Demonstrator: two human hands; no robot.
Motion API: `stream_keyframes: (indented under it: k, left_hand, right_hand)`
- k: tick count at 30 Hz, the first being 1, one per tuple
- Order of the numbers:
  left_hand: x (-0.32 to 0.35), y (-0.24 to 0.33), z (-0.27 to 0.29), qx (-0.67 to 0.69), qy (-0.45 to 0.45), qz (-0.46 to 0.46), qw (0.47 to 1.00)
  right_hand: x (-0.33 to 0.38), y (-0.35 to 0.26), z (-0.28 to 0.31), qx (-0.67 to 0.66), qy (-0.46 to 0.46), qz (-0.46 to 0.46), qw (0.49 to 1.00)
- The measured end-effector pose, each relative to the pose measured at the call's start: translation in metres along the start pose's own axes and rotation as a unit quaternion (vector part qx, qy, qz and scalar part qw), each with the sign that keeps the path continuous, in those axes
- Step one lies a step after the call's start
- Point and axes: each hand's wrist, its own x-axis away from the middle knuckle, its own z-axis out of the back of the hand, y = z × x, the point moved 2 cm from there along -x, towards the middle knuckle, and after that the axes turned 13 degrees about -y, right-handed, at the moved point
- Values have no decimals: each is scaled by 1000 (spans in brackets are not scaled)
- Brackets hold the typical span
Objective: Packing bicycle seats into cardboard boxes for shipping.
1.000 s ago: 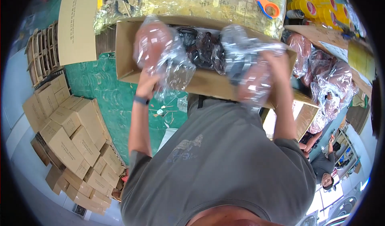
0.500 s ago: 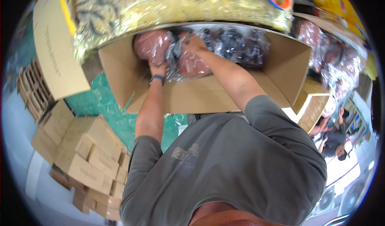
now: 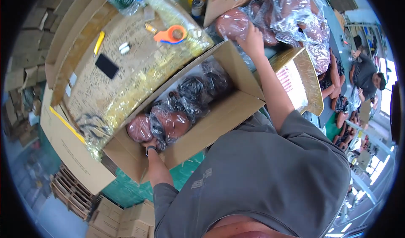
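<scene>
My left hand is inside the near left end of an open cardboard box. It touches the underside of a reddish-brown rounded thing in clear plastic, and its fingers are partly hidden. Beside that lie another bagged brown piece and bagged black pieces, in a row along the box's far wall. Beyond the box's right end, my right hand grips the edge of another rounded brown thing in clear plastic, thumb and fingers around its side.
A tape-covered carton top beyond the box bears an orange tape dispenser, a black phone and a yellow cutter. More bagged brown pieces pile up at the right. A wooden pallet and cartons stand left. A co-worker is far right.
My right hand has left the box and reached the bagged brown thing beyond its right end. My left hand stays by the leftmost piece. The view has turned, so the box appears slanted.
</scene>
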Motion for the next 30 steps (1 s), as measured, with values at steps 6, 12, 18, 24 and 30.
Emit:
stream_keyframes:
  k: [6, 12, 18, 24, 30]
  left_hand:
    - [175, 146, -4, -19, 241, -353, 904]
    - [528, 335, -133, 311, -356, -466, 748]
    - [560, 332, -147, 487, -289, -351, 746]
    - [470, 218, -62, 546, -285, -277, 737]
    - [363, 146, -20, 367, -301, -256, 842]
  right_hand:
    - [-29, 120, -48, -89, -392, -311, 862]
    - [91, 38, 90, -394, -228, -67, 888]
    - [32, 95, 191, -376, -105, -23, 920]
    - [-144, 193, 127, -49, -92, -323, 941]
    - [-140, 268, 110, -55, -30, -270, 961]
